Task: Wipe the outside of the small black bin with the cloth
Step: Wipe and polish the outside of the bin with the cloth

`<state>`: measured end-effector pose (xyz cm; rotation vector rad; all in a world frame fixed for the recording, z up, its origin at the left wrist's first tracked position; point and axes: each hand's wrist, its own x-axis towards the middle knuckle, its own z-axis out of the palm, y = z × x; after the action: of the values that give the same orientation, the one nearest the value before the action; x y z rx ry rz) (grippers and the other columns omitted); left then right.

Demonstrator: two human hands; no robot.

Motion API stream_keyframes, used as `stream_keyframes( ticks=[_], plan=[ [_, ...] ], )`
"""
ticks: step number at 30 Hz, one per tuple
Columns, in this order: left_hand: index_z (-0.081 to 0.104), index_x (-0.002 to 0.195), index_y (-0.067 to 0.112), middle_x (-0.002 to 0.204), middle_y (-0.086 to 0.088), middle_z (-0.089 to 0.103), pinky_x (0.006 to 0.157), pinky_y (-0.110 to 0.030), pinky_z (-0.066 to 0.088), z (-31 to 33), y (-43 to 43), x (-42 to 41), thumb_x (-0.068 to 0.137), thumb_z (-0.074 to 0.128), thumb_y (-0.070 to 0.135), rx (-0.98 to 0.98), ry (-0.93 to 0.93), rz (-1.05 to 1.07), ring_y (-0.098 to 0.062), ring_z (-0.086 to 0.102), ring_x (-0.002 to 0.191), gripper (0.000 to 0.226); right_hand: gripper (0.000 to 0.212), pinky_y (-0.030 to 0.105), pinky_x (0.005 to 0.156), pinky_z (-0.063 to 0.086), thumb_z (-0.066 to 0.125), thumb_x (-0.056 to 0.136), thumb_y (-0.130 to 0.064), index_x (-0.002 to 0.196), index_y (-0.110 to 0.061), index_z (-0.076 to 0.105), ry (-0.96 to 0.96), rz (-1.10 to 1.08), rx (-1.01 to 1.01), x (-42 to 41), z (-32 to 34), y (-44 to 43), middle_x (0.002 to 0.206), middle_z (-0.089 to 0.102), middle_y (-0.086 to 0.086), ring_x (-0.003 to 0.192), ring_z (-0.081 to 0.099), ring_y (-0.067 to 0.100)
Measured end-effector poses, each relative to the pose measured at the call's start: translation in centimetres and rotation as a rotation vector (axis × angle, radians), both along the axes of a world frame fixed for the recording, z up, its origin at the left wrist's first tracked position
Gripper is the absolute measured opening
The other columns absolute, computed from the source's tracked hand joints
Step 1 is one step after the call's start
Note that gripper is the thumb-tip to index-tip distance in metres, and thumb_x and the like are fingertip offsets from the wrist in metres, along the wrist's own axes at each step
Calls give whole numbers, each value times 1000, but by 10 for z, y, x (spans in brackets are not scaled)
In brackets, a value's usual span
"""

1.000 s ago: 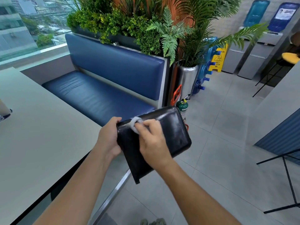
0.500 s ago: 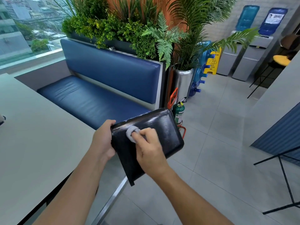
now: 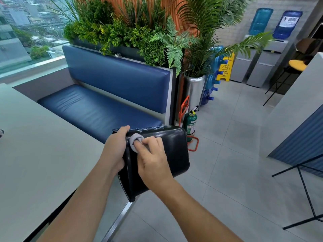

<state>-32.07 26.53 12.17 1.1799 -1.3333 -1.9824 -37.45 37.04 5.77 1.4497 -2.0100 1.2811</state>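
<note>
The small black bin (image 3: 173, 151) is held on its side in mid-air beside the table's corner, its glossy wall facing up. My left hand (image 3: 116, 147) grips the bin at its rim end, fingers curled over the top edge. My right hand (image 3: 150, 158) holds a small grey cloth (image 3: 135, 139) bunched under its fingers and presses it on the bin's wall close to the rim. Most of the cloth is hidden under my fingers.
A pale table (image 3: 35, 154) fills the left. Behind it runs a blue bench (image 3: 97, 109) with a planter on top. A green fire extinguisher (image 3: 191, 124), a metal plant pot (image 3: 194, 91) and a yellow wet-floor sign (image 3: 225, 69) stand on the tiled floor. Black chair legs (image 3: 304, 186) show at right.
The bin has tipped so its rim end faces me more, and my left hand's fingers now curl over its top edge. The cloth slid slightly toward the rim.
</note>
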Motion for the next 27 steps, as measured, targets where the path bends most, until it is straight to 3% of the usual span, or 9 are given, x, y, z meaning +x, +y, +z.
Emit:
stream_keyframes(
  ticks=[3, 7, 11, 16, 21, 27],
  plan=[
    [68, 76, 10, 63, -5, 69, 55, -27, 52, 2, -1, 4, 105, 60, 34, -5, -13, -6, -17, 66, 50, 39, 41, 52, 80, 54, 50, 92, -7, 130, -9, 65, 11, 43, 132, 3, 8, 7, 138, 53, 9, 113, 50, 34],
    [67, 78, 9, 70, -10, 67, 59, -31, 51, 5, -7, 12, 104, 60, 39, -29, -28, -23, -23, 67, 58, 41, 53, 51, 87, 53, 47, 86, -1, 138, -6, 54, 95, 213, 319, 3, 24, 17, 166, 23, 3, 116, 44, 33],
    [72, 91, 6, 83, -13, 70, 71, -36, 53, 6, -11, 16, 102, 61, 38, -72, -72, -2, -27, 69, 71, 35, 60, 32, 96, 47, 58, 86, 7, 144, -7, 52, 199, 191, 355, -2, 25, 14, 158, 35, 4, 106, 45, 29],
    [78, 90, 8, 82, -10, 77, 74, -36, 57, 9, -15, 21, 103, 61, 33, -87, -49, 10, -25, 73, 71, 34, 54, 35, 94, 49, 55, 91, 7, 143, -7, 54, 251, 147, 350, -16, 22, 14, 156, 40, 5, 102, 45, 28],
    [79, 105, 8, 99, -14, 78, 91, -47, 57, 12, -19, 27, 98, 64, 34, -34, 24, 48, -31, 74, 87, 31, 49, 37, 94, 49, 57, 90, 9, 138, -3, 57, 256, 65, 321, -44, 22, 23, 153, 46, 8, 101, 48, 29],
    [79, 93, 14, 95, -10, 75, 90, -47, 55, 10, -19, 31, 97, 65, 33, -12, 45, 75, -30, 71, 89, 24, 57, 39, 88, 50, 64, 79, 14, 134, -3, 60, 170, -78, 327, -90, 17, 42, 150, 48, 4, 99, 45, 27]
  ],
)
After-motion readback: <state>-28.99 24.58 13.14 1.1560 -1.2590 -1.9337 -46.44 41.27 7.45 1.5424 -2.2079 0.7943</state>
